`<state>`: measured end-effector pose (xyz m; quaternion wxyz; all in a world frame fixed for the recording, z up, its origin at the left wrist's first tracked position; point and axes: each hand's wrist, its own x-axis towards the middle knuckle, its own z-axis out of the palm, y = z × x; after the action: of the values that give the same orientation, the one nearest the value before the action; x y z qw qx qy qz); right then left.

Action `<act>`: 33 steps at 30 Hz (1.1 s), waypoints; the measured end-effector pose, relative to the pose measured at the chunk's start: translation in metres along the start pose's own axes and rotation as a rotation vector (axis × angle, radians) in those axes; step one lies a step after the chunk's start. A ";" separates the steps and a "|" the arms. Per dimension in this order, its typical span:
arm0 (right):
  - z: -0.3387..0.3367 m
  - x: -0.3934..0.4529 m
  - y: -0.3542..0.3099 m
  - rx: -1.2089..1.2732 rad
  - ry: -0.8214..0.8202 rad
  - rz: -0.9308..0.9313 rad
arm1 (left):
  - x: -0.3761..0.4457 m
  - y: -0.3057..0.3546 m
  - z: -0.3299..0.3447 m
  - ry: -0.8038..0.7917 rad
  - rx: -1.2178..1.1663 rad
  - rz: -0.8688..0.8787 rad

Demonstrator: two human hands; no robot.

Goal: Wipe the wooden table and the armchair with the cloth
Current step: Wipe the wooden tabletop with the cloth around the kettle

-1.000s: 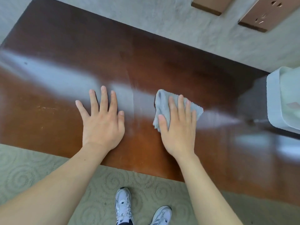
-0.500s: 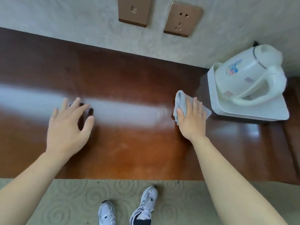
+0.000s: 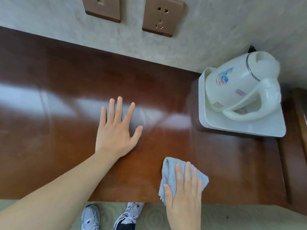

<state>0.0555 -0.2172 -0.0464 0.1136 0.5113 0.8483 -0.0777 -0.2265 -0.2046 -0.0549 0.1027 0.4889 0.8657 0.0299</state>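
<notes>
The glossy brown wooden table [image 3: 63, 100] fills most of the head view and runs along a grey wall. My right hand [image 3: 184, 195] lies flat with straight fingers on a folded grey cloth [image 3: 169, 173], pressing it onto the table's near edge, right of centre. My left hand [image 3: 116, 130] rests palm down with fingers spread on the middle of the table. No armchair is visible in this frame.
A white electric kettle [image 3: 239, 90] stands on a white tray [image 3: 259, 128] at the table's back right corner. Two bronze wall plates, one a power socket [image 3: 162, 17], sit above the table. Patterned carpet [image 3: 157, 218] and my two sneakers lie below the near edge.
My right hand has drawn the cloth from beside the kettle's tray back to the near edge. My left hand has shifted right toward the table's middle and lies flat.
</notes>
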 end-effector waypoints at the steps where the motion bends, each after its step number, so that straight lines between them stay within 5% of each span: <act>1: -0.001 0.009 -0.001 -0.006 0.004 -0.017 | 0.002 0.001 0.003 0.008 0.031 -0.001; 10: -0.054 0.227 -0.044 0.052 0.151 -0.173 | 0.005 0.002 0.009 0.037 0.078 -0.013; 15: -0.072 0.316 -0.075 0.074 0.166 -0.110 | 0.004 0.000 0.010 0.041 0.082 -0.011; 23: -0.058 0.228 -0.051 0.031 0.155 -0.210 | 0.005 0.002 0.007 0.033 0.081 -0.025; 28: -0.025 0.111 -0.019 0.023 0.036 0.011 | 0.006 0.001 0.008 0.023 0.083 -0.029; 33: -0.044 0.170 -0.038 0.031 0.096 0.078 | 0.005 0.001 0.005 0.004 0.082 -0.028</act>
<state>-0.0594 -0.0791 -0.0496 0.0675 0.5487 0.8310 -0.0617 -0.2273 -0.1998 -0.0605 0.0814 0.4805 0.8732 -0.0062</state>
